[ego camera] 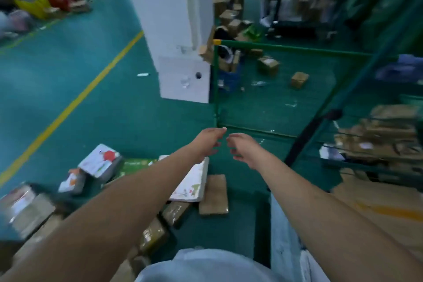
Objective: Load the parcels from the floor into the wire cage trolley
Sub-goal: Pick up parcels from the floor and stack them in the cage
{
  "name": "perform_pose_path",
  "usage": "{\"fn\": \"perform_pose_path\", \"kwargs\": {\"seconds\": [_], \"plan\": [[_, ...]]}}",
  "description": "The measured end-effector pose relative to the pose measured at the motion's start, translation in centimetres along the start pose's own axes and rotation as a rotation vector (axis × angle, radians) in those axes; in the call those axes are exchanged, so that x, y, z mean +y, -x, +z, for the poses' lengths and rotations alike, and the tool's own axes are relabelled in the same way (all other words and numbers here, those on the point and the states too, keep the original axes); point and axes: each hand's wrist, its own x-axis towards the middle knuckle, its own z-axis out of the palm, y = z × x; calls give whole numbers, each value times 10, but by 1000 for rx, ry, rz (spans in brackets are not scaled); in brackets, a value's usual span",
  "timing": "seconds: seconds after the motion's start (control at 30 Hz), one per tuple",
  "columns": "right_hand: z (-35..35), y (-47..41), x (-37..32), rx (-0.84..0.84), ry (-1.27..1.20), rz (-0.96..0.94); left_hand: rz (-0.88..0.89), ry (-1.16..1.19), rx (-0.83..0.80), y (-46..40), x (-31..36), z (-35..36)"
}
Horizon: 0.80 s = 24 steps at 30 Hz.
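Both my arms reach forward over the green floor. My left hand [209, 142] and my right hand [243, 150] hang side by side, fingers loosely curled, holding nothing. Ahead of them stands the green wire cage trolley [283, 48], its near corner post just beyond my fingertips. Parcels lie on the floor at lower left: a white flat parcel [193, 181] under my left forearm, a flat brown box [214, 194], a white box with red print [100, 160] and several taped brown parcels [153, 233]. Stacked brown boxes [380, 135] show behind wire mesh at right.
A white pillar [176, 30] stands left of the trolley. A yellow floor line [75, 101] runs diagonally. Small brown boxes [269, 65] are seen through the mesh. Another loaded trolley [304, 2] and a pile of bags [39, 4] are far back. Flat cardboard [384, 204] lies at lower right.
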Motion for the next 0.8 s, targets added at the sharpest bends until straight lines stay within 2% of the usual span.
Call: {"fn": "perform_pose_path", "kwargs": {"seconds": [0.27, 0.6, 0.8], "plan": [[135, -61, -36, -222, 190, 38, -119, 205, 244, -3, -46, -149], [210, -130, -41, -424, 388, 110, -293, 393, 446, -13, -100, -216], [211, -187, -49, -526, 463, 166, -407, 474, 553, -49, -105, -219]]}}
